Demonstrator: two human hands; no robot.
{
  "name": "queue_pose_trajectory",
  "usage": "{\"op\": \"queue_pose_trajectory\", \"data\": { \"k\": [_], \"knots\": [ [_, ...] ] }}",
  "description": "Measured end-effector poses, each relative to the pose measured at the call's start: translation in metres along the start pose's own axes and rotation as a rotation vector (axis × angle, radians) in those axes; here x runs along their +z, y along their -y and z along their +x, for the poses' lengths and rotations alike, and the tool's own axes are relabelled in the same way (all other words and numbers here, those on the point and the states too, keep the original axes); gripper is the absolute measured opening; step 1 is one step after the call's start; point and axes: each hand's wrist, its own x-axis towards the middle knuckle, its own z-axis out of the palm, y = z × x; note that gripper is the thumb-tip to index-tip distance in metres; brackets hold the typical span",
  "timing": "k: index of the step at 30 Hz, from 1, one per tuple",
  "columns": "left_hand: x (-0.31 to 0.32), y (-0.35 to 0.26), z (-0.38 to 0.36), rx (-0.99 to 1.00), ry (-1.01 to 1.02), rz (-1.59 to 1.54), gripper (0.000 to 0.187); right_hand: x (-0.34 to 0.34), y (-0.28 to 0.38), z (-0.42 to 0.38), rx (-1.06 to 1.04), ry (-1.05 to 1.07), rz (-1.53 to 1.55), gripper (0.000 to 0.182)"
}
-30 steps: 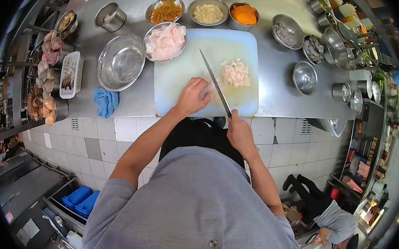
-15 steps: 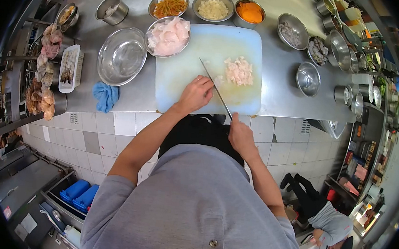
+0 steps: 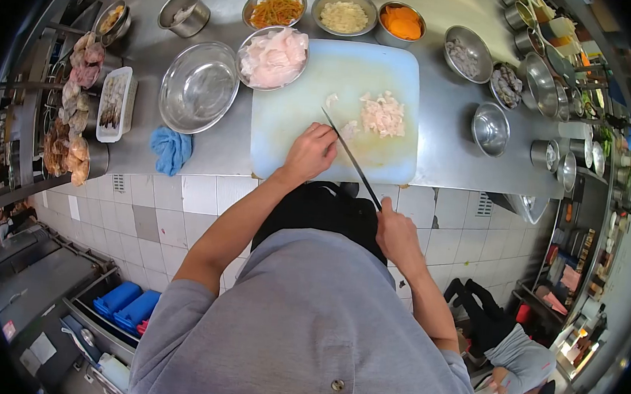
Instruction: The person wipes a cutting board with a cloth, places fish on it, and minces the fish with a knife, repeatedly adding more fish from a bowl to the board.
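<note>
My right hand [image 3: 398,236] is wrapped round the handle of a long knife [image 3: 356,159], whose blade slants up and left across the white cutting board [image 3: 276,132]. Close to the left side of the blade, my left hand [image 3: 311,153] rests low on the board with its fingers curled together; whatever is under them is hidden. A small pale scrap of meat [image 3: 332,99] lies just past the knife tip. Right of the blade sits a pile of diced pale pink meat [image 3: 383,115], with a few bits nearer the knife. Thin meat slices fill a steel bowl [image 3: 240,75] at the board's upper left corner.
Along the back stand bowls of shredded orange vegetable [image 3: 277,8], chopped pale pieces [image 3: 343,16] and orange slices [image 3: 402,22]. To the left are a large steel bowl [image 3: 199,88], a blue cloth [image 3: 170,150] and a white basket [image 3: 117,102]. Another person [image 3: 520,358] is at lower right.
My right hand has drawn the knife back toward my body and slightly right. The small scrap beyond the tip shows more plainly. My left hand stays nearly in place, fingers still curled.
</note>
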Motion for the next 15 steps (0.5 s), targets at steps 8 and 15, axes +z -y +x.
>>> {"op": "queue_pose_trajectory", "data": {
  "k": [8, 15],
  "knots": [
    [0.001, 0.000, -0.002, -0.025, 0.036, -0.027, 0.015, 0.049, -0.018, 0.046, -0.017, -0.049, 0.049, 0.027],
    [-0.057, 0.003, 0.016, -0.101, -0.224, -0.043, 0.026, 0.016, -0.007, 0.029, -0.004, -0.051, 0.152, 0.022]
  ]
}}
